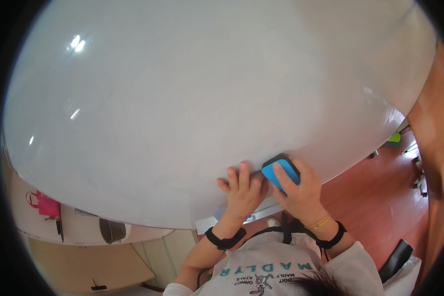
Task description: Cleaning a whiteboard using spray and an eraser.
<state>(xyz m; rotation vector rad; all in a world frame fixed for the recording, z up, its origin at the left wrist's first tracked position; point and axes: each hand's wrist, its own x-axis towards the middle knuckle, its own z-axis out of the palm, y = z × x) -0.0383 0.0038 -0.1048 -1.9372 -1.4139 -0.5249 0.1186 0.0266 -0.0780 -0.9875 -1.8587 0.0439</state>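
Observation:
A large glossy whiteboard [182, 98] fills most of the view, with a few faint grey smudges on its surface. My right hand [302, 190] grips a whiteboard eraser [281, 173] with a blue back and a dark pad, close to the board's lower edge. Just left of it, my left hand [244, 190] is open, its fingers spread at the board. The two hands are close together, and the left thumb side is partly hidden behind the right hand. A pale tray [266, 212] runs along the lower edge under my hands.
To the lower left, a pale table [84, 231] bears a pink bag [47, 204] and a dark cup-like container [112, 230]. A green brush head [393, 139] and chair casters [419, 177] are at the right, on the reddish floor [360, 192]. A black bin-like object [397, 259] stands lower right.

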